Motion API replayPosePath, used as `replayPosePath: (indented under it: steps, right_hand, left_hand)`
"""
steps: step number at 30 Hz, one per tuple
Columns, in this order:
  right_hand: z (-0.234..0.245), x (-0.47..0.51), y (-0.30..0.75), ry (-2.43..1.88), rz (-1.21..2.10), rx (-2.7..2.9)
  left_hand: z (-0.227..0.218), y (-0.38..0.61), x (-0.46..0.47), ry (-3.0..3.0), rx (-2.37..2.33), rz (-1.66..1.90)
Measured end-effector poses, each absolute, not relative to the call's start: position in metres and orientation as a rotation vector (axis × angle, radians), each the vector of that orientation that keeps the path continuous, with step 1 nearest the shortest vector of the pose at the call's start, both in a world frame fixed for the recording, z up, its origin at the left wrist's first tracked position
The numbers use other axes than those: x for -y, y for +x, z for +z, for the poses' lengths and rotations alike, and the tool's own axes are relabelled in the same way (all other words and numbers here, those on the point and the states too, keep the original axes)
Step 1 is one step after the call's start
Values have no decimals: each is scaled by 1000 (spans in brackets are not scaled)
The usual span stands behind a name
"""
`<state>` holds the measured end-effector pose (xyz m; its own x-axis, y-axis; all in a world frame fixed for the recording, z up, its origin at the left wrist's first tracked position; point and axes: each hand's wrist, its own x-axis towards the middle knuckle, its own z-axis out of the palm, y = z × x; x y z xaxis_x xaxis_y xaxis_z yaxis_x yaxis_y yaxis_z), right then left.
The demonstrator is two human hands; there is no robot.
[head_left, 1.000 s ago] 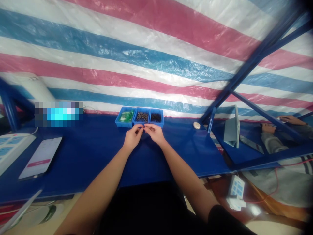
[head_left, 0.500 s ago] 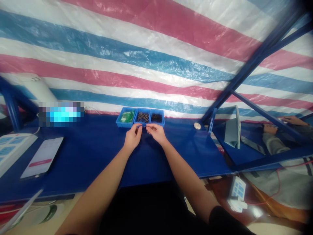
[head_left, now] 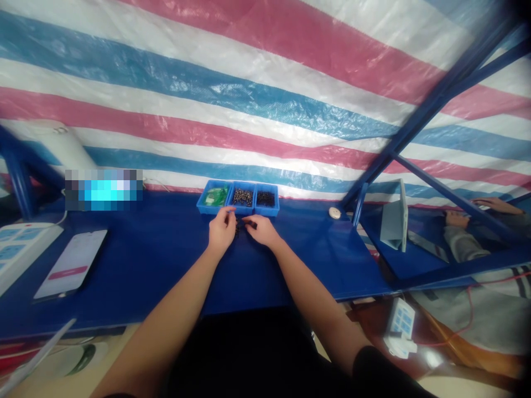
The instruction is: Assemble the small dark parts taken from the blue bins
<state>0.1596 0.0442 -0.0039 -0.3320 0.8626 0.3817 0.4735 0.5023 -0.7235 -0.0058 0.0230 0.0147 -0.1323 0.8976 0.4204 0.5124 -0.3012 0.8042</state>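
Just in front of the bins, my left hand has its thumb and fingers drawn together in a pinch. Facing it from the right, my right hand is closed too, fingertips pointing inward. Whatever either hand holds is too small to name. Between them a few small dark pieces show against the blue tabletop. Behind the hands stand three joined blue bins: one with a green plastic bag, one with small brass-and-black parts, one with small black parts.
A phone and a white power strip lie on the blue table at left. A round whitish disc sits to the right. Blue frame bars rise there; beyond them are a tablet and another person's hands.
Both hands have come slightly back from the bins, the right one lower than before. Small dark pieces now show between them on the table.
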Motion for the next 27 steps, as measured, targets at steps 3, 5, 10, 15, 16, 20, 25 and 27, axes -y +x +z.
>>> replayPosePath:
  steps: [3,5,10,15,16,20,25,27]
  right_hand:
    - [-2,-41,155,-1079,512,2180]
    - [-1,-40,152,-1104,452,2242]
    - [-3,-42,151,-1127,389,2275]
    - [-3,-44,156,-1132,411,2230]
    - [-3,-44,157,-1133,413,2227]
    - [-2,-45,160,-1118,409,2221]
    - [-4,-45,159,-1131,349,2270]
    - [-4,-45,159,-1161,315,2278]
  left_hand:
    - [13,-7,-24,1738,-1613,1444]
    - [12,-7,-24,1733,-1624,1441]
    - [11,-6,-25,1744,-1614,1427]
    - [11,-6,-25,1747,-1600,1406]
    - [11,-6,-25,1751,-1593,1399]
    - [10,-5,-25,1788,-1558,1360]
    - [9,-5,-26,1803,-1534,1339]
    - [9,-5,-26,1811,-1532,1334]
